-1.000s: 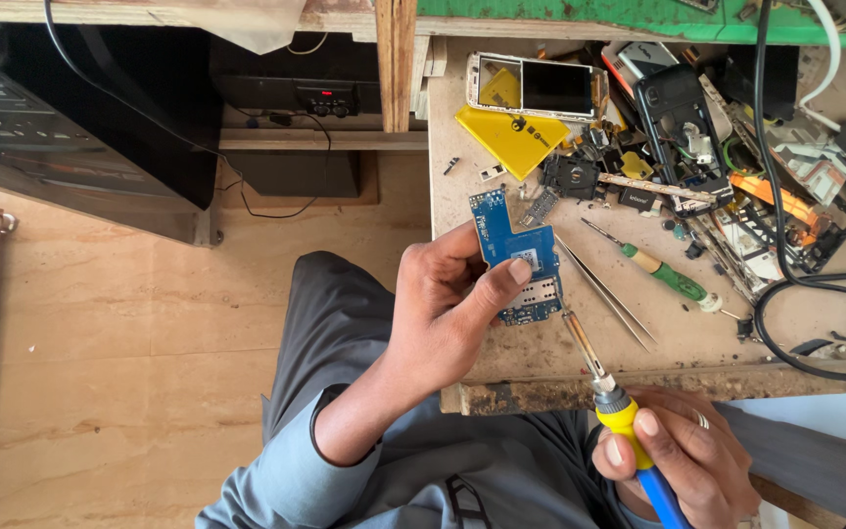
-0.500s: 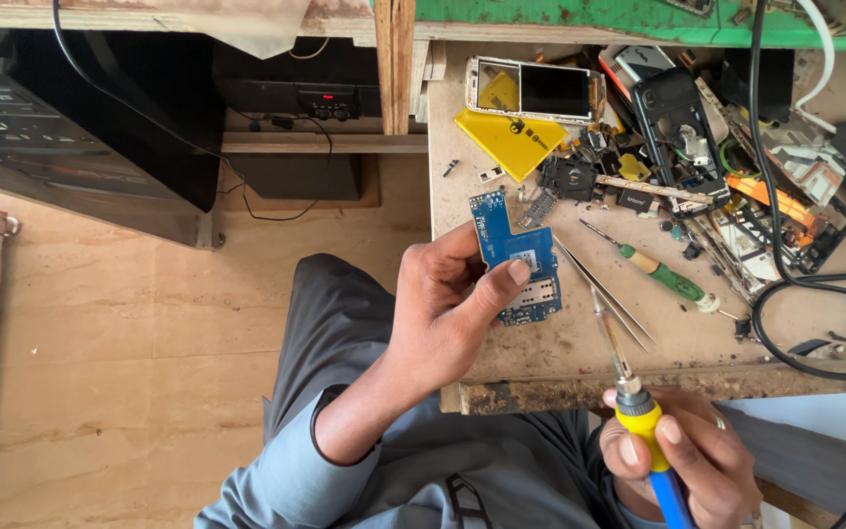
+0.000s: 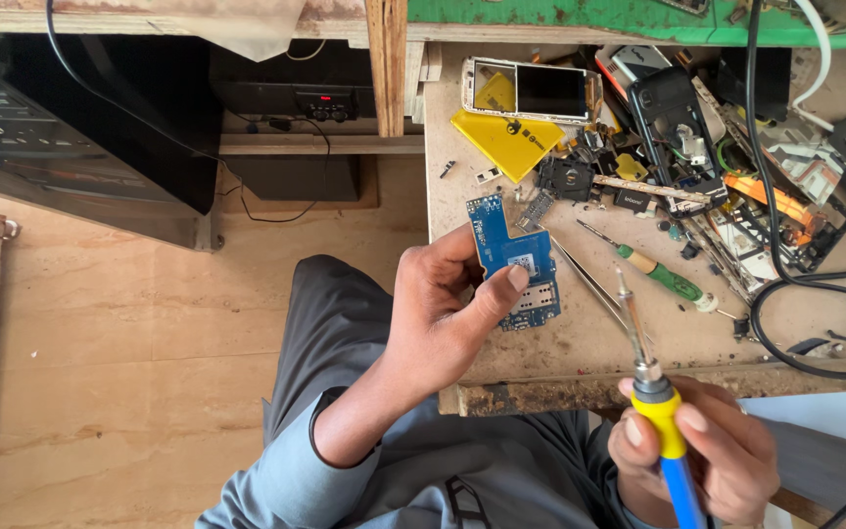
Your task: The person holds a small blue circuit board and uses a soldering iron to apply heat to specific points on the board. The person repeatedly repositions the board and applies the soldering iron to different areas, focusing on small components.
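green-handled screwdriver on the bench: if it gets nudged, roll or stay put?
The green-handled screwdriver has a round handle and a thin shaft, so it would probably roll a little. It lies flat on the wooden bench, ringed by phone parts and tweezers, which would likely stop it. It looks small and light.

Blue circuit board [image 3: 513,260]; yellow-and-blue soldering iron handle [image 3: 671,453]; green screwdriver grip [image 3: 671,280]; yellow plastic cover [image 3: 503,144]; grey sleeve [image 3: 276,480]
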